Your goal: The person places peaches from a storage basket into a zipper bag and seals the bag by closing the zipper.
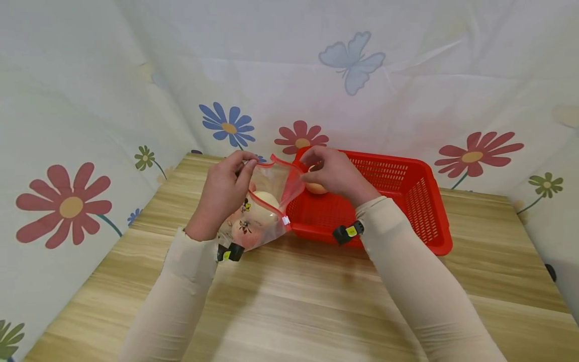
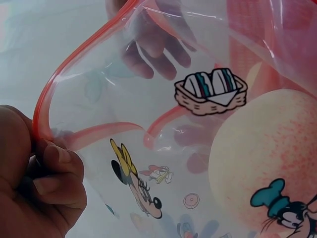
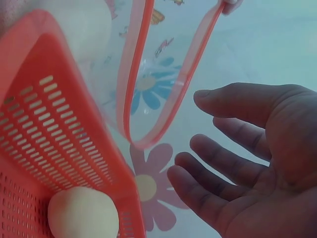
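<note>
My left hand (image 1: 222, 193) pinches the red zip edge of a clear cartoon-printed zip bag (image 1: 270, 233), holding it up at the left of the red basket. Inside the bag are round, pale peaches (image 2: 262, 158) with pink speckles. The bag's mouth gapes, and a white slider (image 1: 286, 220) sits at its near end. Over the basket's left end, my right hand (image 1: 336, 173) is beside the mouth, fingers spread and apart from the bag in the right wrist view. Another peach (image 3: 84, 213) lies in the basket, partly hidden by that hand in the head view.
The red plastic basket (image 1: 420, 201) with slotted walls stands on a wood-grain table (image 1: 289, 306), close against the bag. Behind the table hangs a white cloth (image 1: 407, 100) printed with flowers and a butterfly.
</note>
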Demonstrator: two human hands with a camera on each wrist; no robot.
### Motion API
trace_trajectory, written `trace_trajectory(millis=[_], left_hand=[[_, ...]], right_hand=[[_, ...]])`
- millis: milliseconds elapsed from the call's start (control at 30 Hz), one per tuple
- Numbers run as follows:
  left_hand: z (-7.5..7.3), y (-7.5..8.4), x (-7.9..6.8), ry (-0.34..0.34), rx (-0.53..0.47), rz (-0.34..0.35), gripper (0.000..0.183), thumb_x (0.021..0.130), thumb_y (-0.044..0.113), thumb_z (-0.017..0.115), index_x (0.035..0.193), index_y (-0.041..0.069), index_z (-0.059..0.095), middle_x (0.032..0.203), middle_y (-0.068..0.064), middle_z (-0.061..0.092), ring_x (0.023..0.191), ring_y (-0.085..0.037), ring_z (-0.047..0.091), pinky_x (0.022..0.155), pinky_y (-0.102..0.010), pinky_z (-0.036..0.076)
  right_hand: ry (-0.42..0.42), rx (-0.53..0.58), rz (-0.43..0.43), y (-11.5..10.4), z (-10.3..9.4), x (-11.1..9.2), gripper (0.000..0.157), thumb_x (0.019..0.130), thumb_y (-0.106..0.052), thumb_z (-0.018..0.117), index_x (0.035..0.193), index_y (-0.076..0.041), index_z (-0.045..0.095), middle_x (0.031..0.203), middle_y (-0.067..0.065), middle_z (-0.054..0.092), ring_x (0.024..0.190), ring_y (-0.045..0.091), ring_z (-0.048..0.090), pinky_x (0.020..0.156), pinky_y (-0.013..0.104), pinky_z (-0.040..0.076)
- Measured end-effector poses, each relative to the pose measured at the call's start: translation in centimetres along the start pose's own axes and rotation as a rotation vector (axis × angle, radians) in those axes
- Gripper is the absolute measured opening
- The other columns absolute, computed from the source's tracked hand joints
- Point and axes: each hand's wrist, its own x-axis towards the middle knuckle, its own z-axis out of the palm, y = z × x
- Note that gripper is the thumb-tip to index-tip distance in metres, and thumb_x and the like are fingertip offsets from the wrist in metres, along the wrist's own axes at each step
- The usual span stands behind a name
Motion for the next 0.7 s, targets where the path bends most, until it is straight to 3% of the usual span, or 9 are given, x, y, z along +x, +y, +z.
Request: trace_trajectory(millis=[700], left_hand=[[-0.3,0.1,0.0,-0.021,-0.008,-0.012,0.023,0.101,0.024,0.053,0.112,0.008,0.065,0.059,-0.005,0.043,0.050,-0.020,0.039,0.048,-0.028,0.034]], right_hand=[[0.027,0.123,0.044,2.5,-1.4,2.1,0.044,0.084,-0.023,0.075,0.123,-0.022,0.056,0.133,0.004,0.054,0.114,0.023,0.052,0.090,0.044,0.054]])
